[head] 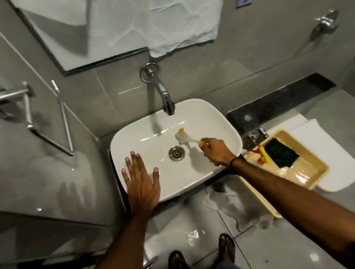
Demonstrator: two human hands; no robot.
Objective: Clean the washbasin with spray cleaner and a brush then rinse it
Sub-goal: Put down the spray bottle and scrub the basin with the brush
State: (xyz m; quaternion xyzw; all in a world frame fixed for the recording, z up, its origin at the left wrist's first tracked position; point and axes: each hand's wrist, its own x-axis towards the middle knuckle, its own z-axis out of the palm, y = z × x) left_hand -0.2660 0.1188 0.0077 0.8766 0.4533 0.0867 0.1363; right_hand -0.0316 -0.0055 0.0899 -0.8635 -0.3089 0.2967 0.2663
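Note:
A white rectangular washbasin [212,118] sits below a chrome wall tap [164,94], with a metal drain [176,153] in its middle. My right hand [216,151] grips the handle of a white and yellow brush [183,137], whose bristle head rests on the basin floor just behind and right of the drain. My left hand [141,181] lies flat with fingers spread on the basin's front left rim. No water runs from the tap. The spray cleaner's red and yellow nozzle [262,154] pokes out in the tray on the right.
A beige plastic tray [318,162] with a dark green scouring pad [282,155] rests on a closed white toilet lid [338,175] to the right. A chrome towel holder [6,96] is on the left wall. The floor [192,234] below is wet; my sandalled feet stand there.

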